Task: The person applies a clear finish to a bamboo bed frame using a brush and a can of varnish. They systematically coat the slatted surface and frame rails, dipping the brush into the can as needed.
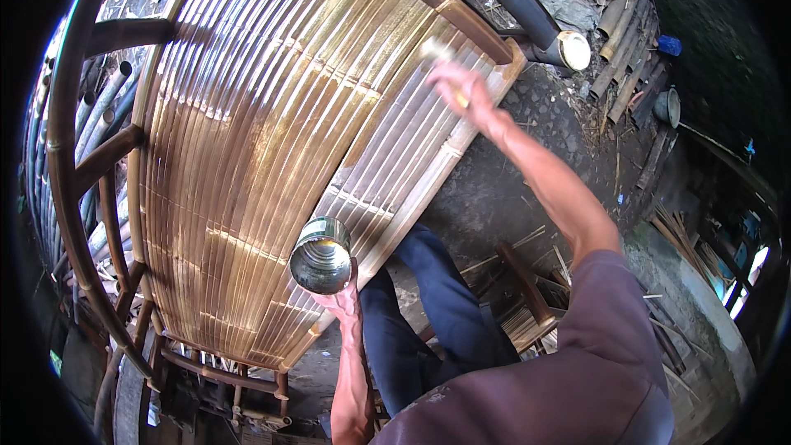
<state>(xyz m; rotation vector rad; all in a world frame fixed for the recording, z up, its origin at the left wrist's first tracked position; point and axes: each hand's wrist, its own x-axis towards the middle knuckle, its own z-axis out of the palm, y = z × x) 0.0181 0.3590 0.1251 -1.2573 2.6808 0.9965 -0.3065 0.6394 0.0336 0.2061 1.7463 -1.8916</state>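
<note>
A bamboo bench (247, 132) with a slatted seat stretches out in front of me. Most of its slats look wet and glossy brown, while a strip (387, 148) along the near right edge is dull and paler. Low over that edge, my left hand (344, 303) grips an open metal can (321, 262), tilted so its mouth faces me; a little liquid seems to lie inside. My right hand (468, 92), reaching to the far right end of the seat, is closed around a paintbrush (437, 51). The pale bristles are smeared by motion at the slats.
Curved bamboo rails (62, 140) frame the bench's left side, and a thick pole (527, 8) rises at its far right corner. Cut bamboo pieces (622, 33) lie on the ground beyond. A small bamboo piece of furniture (527, 297) stands right of my legs.
</note>
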